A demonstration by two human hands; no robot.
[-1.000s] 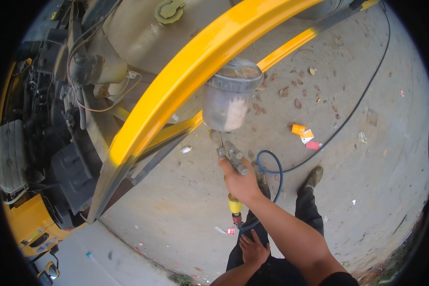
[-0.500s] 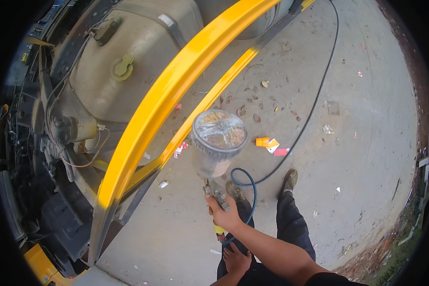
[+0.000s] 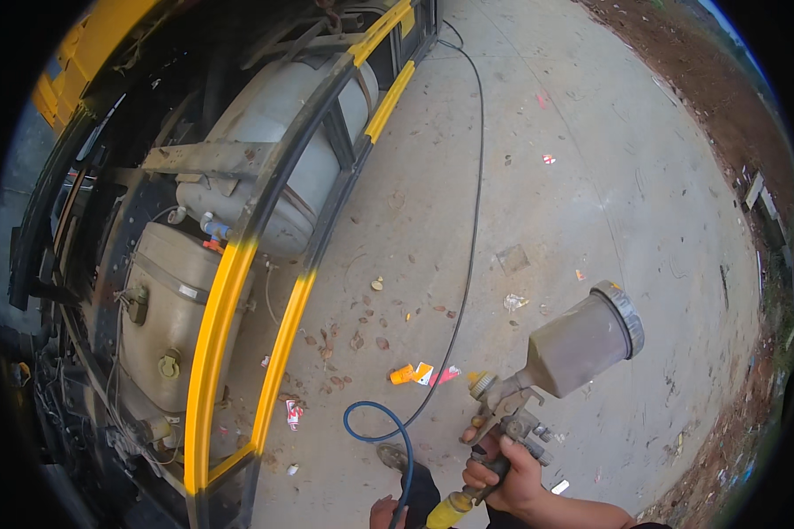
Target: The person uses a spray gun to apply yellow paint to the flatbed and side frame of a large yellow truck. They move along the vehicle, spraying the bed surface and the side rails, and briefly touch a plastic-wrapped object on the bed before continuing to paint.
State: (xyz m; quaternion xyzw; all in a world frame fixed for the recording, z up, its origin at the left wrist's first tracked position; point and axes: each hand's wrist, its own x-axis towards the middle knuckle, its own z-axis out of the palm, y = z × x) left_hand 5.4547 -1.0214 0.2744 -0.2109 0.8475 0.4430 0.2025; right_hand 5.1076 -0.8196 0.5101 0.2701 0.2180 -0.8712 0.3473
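My right hand [image 3: 520, 480], at the lower right of centre, is closed around the handle of a spray gun [image 3: 507, 414]. The gun's grey paint cup [image 3: 582, 346] tilts to the upper right, its ringed lid outermost. Its yellow-ringed nozzle [image 3: 482, 383] faces the upper left. A yellow fitting [image 3: 450, 511] sits below the handle. At the lower edge, my left hand [image 3: 385, 513] shows only in part, with the blue air hose [image 3: 406, 472] passing across it; its grip is unclear. Left of the gun stands a long frame of rails, part glossy yellow [image 3: 210, 353], part black [image 3: 282, 167].
Behind the rails are grey tanks [image 3: 163, 304] on a vehicle chassis. The hose loops on the concrete floor [image 3: 565, 220] and runs away to the far end. An orange cup-shaped piece [image 3: 401, 375], paper scraps and dry leaves lie there. A dirt strip [image 3: 706, 106] borders the right side.
My view has shifted, showing more of the rails and tanks. My right hand and the spray gun have moved right, away from the yellow rails, and the cup has tipped over sideways.
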